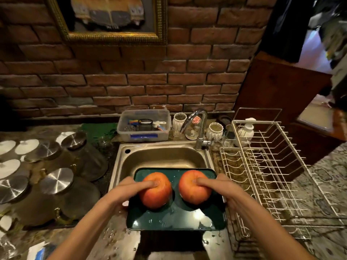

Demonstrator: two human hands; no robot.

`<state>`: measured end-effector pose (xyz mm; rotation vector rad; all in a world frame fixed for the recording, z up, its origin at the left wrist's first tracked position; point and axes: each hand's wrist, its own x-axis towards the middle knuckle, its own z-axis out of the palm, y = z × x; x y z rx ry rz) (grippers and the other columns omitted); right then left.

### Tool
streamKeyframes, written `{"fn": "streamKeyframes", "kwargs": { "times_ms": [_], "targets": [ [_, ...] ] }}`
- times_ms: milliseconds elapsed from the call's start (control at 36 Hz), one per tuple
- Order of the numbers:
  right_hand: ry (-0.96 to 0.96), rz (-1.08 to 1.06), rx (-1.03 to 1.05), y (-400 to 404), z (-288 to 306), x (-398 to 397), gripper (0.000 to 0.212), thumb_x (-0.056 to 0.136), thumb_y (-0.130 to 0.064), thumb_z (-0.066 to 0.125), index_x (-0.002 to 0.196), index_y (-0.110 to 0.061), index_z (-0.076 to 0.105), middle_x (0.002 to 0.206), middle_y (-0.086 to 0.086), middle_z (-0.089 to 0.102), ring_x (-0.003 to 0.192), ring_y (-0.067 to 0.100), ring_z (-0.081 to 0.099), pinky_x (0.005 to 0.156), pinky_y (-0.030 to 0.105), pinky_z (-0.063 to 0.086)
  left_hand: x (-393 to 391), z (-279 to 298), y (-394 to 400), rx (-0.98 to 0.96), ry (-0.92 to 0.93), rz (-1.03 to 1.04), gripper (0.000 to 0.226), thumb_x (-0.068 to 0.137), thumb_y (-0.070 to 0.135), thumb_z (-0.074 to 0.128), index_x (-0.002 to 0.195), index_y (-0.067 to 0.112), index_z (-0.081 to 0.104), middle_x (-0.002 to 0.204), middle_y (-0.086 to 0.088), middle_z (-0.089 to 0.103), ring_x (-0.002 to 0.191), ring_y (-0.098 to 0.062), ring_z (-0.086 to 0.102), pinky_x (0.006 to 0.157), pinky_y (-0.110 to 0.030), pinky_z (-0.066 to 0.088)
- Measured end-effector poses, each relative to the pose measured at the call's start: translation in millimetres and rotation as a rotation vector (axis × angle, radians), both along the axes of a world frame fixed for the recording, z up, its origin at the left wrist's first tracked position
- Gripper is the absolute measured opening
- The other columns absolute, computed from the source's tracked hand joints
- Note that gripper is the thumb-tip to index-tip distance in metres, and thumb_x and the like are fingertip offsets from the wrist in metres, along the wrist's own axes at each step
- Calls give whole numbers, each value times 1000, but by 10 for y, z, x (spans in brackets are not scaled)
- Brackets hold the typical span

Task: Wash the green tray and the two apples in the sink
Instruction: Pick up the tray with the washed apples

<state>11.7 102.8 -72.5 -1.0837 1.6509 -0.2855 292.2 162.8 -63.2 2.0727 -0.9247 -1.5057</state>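
A dark green tray (176, 220), wet and shiny, is held level over the near half of the steel sink (163, 156). Two red-orange apples stand side by side on it. My left hand (124, 194) grips the tray's left edge, its thumb pressed on the left apple (157, 196). On the opposite edge, my right hand (223, 190) holds the tray with its thumb on the right apple (193, 192). The curved chrome faucet (199, 128) rises behind the sink; no water stream shows.
A white wire dish rack (266, 175) fills the counter to the right. Several glass jars with steel lids (56, 181) crowd the left. A clear plastic box (144, 126), white ribbed cups (215, 131) and a soap dispenser (246, 130) line the brick wall.
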Motion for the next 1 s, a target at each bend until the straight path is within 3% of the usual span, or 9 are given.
{"fn": "streamKeyframes", "kwargs": {
  "times_ms": [278,417,472,583,667,778,861,917,1000],
  "targets": [
    [13,66,-36,-292,800,-65,69,61,-56,84,107,-12,55,98,12,62,88,25,61,68,35,51,23,700,-367,-19,-50,-100,96,37,73,80,114,19,58,112,-11,62,94,-27,64,62,-34,52],
    [22,44,-52,-451,1088,-236,69,62,-53,84,113,-22,50,110,10,56,92,27,57,63,39,49,-135,953,-585,-55,-63,-115,83,57,67,81,119,23,48,102,-7,54,86,-24,57,60,-34,49],
    [23,48,-31,-512,1171,-344,70,63,-52,84,115,-22,49,117,11,53,102,32,56,74,48,50,-234,1019,-670,-51,-51,-124,81,59,66,79,122,26,47,101,-8,54,86,-26,58,58,-32,47],
    [44,10,-42,-625,1302,-585,78,64,-51,83,127,-21,48,102,8,49,93,30,53,70,50,48,-486,1105,-827,-58,-40,-146,86,59,68,78,126,26,46,101,-10,53,80,-26,58,47,-25,48],
    [93,5,-60,-704,1377,-809,92,61,-54,85,137,-20,45,129,16,50,112,38,53,84,59,48,-721,1140,-935,-62,-32,-141,84,54,70,79,118,27,44,91,-9,50,75,-27,57,42,-22,49],
    [134,-32,-57,-812,1435,-1162,86,62,-55,84,132,-23,45,150,20,39,118,40,48,85,60,43,-1107,1099,-1087,-76,21,-144,101,32,72,82,117,29,49,98,-13,54,83,-31,63,60,-36,57],
    [160,-53,-51,-898,1430,-1451,101,66,-57,82,148,-19,38,145,22,41,110,37,53,76,50,48,-1405,1039,-1213,-79,83,-145,101,35,69,85,119,26,51,105,-16,56,92,-36,65,75,-47,59],
    [161,-65,-49,-956,1407,-1647,104,66,-58,81,151,-18,36,146,21,41,111,38,53,71,46,47,-1592,1020,-1290,-65,80,-180,97,43,70,84,122,26,49,107,-13,54,94,-33,62,71,-44,58],
    [159,-107,-31,-1047,1356,-1951,107,66,-58,81,153,-20,31,155,23,31,134,47,41,93,61,42,-1866,979,-1419,-43,85,-234,101,46,70,83,129,24,48,115,-12,53,94,-31,59,71,-43,56]
  ]
}}
